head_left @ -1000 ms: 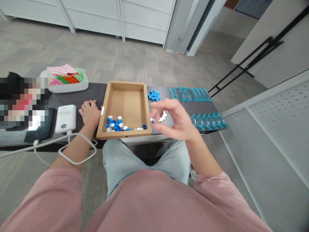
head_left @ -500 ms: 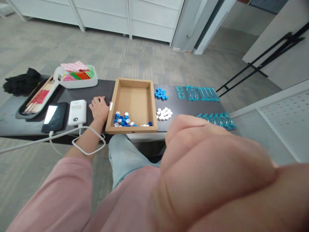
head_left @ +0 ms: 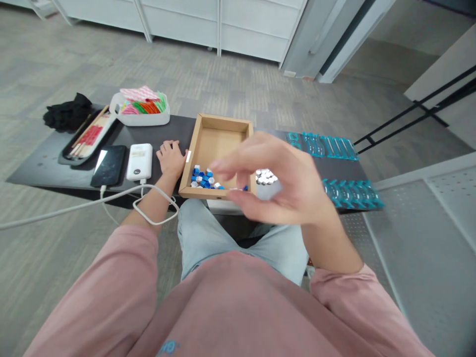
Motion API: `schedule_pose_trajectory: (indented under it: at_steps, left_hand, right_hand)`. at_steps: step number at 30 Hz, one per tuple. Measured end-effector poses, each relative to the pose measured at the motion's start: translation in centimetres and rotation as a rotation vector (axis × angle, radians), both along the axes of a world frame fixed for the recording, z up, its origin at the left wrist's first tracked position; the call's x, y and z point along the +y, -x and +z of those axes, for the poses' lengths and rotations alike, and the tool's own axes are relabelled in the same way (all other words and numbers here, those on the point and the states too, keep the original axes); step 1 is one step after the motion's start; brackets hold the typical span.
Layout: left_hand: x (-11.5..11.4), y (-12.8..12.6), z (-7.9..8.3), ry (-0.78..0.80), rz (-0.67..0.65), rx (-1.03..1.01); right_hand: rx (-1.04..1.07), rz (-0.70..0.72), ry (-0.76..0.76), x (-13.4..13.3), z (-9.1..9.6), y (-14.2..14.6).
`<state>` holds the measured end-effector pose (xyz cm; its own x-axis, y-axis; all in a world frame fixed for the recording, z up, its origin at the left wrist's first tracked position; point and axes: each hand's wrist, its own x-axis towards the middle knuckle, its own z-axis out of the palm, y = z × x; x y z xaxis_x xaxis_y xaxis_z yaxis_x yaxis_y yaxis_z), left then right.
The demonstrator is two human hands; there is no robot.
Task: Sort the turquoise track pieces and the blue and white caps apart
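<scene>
My left hand (head_left: pixel 171 156) lies flat on the dark table (head_left: pixel 44 168), fingers spread, touching the left wall of a shallow cardboard tray (head_left: pixel 223 120). At the tray's near end sits a heap of small blue and white hexagonal pieces (head_left: pixel 204 179). My right hand (head_left: pixel 275 178) hangs in the air in front of the tray's right side, slightly blurred. Its fingers are loosely curled and apart, and nothing shows between them. A small pile of white pieces (head_left: pixel 265 176) lies on the table just right of the tray, partly hidden behind this hand.
Teal curved track pieces lie in two rows, a far row (head_left: pixel 323 146) and a near row (head_left: pixel 351 193). Left of the tray are a white power bank (head_left: pixel 139 162), a phone (head_left: pixel 109 165) on a cable (head_left: pixel 74 208), a white basket of colourful items (head_left: pixel 141 106), a dark tray of sticks (head_left: pixel 87 139) and black cloth (head_left: pixel 67 111).
My right hand rose close to the camera, filling the view, then dropped back out over the tray's right side. The camera view shifted, so the table sits further right. My left hand stayed put.
</scene>
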<state>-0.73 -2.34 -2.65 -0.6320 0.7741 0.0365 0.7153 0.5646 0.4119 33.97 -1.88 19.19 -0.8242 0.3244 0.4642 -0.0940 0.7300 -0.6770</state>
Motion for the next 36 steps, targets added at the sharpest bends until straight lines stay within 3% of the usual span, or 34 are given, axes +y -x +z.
schedule_pose_trajectory:
  at_steps: [2, 5, 7, 9, 11, 14, 19, 23, 27, 32, 36]
  left_hand:
    - [0.0, -0.2, 0.2, 0.001, -0.006, 0.003]
    - [0.0, -0.3, 0.3, 0.007, 0.011, 0.029]
    - [0.1, -0.2, 0.1, 0.021, 0.021, 0.056]
    - [0.3, -0.1, -0.1, 0.037, 0.024, 0.079]
    - [0.3, -0.1, -0.2, 0.052, 0.024, 0.094]
    - [0.4, 0.0, -0.3, 0.07, 0.03, 0.105]
    - [0.3, -0.2, 0.1, 0.059, 0.03, 0.091]
    - [0.3, -0.1, 0.2, 0.058, 0.025, 0.043]
    - [0.4, 0.3, -0.3, 0.029, 0.029, 0.028]
    - [0.6, 0.8, -1.1, 0.015, 0.038, 0.039]
    - [0.6, 1.1, -1.4, -0.001, 0.043, 0.048]
  right_hand:
    - [-0.022, 0.021, -0.079, 2.2, -2.6, 3.0]
    - [-0.302, 0.031, -0.088, 5.4, -8.9, 6.9]
    - [-0.49, -0.002, -0.089, 6.7, -13.0, 8.7]
    - [-0.647, -0.003, -0.104, 7.0, -15.8, 9.9]
    - [-0.746, 0.003, -0.124, 6.7, -17.2, 10.8]
    - [-0.794, -0.012, -0.129, 6.1, -17.8, 11.8]
    - [-0.638, -0.025, -0.057, 6.7, -18.1, 11.8]
    - [-0.328, -0.104, 0.066, 8.7, -17.9, 7.7]
    - [-0.14, -0.299, 0.208, 11.8, -18.3, -1.0]
    - [-0.097, -0.722, 0.34, 14.6, -22.0, -11.8]
    - [-0.055, -0.951, 0.369, 14.3, -25.6, -15.6]
